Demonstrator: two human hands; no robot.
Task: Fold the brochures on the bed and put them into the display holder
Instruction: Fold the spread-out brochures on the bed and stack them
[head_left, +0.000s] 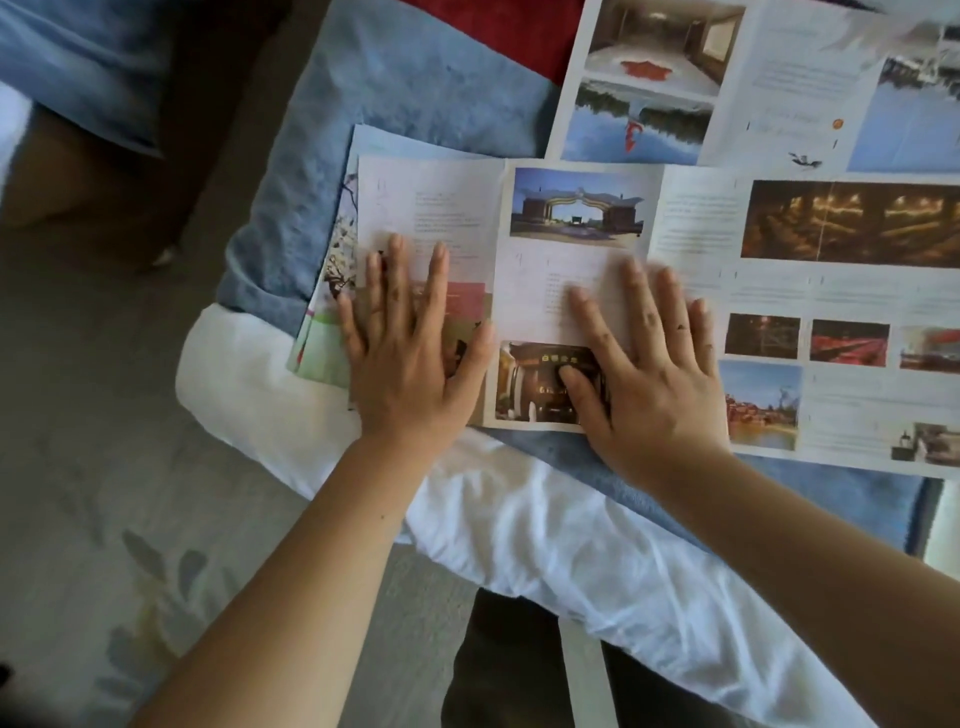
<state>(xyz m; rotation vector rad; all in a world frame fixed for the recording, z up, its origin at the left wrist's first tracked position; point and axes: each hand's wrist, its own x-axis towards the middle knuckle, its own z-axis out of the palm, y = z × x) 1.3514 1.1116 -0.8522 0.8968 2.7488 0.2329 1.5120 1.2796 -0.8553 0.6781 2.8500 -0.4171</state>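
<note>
Nearest, the white sheet (311, 400) wraps the corner of the bed (701, 613) just this side of the near brochure (550, 260), and patterned floor (104, 441) lies off to the brochure's left. Both forearms reach over the sheet onto that brochure, which rests on the blue blanket (415, 78).

The left hand (410, 353) lies flat on the brochure's left panel, fingers straight and spread. The right hand (660, 374) lies flat on the next panel, with its thumb on the bottom photo. Neither has a grip on anything: both are fully open, palms pressing down. My judgement is that they press to flatten the paper on either side of the crease running between them, as the soft bedding gives little backing. The fold looks only begun, since the brochure's right panels spread wide and run out of frame.

The brochure's left edge sits close to the blanket's edge and the bed corner, so there is little room to slide it that way. A strip of blossom-printed paper (332, 270) shows under that edge; I cannot tell whether it is the brochure's own flap or another sheet.

Beyond the brochure's top edge, bare blanket on the left gives free room. On the right a second brochure (779, 78) lies unfolded right against that edge; whether the two overlap I cannot tell. A red cloth (493, 31) lies farther still. The display holder is not in view.
</note>
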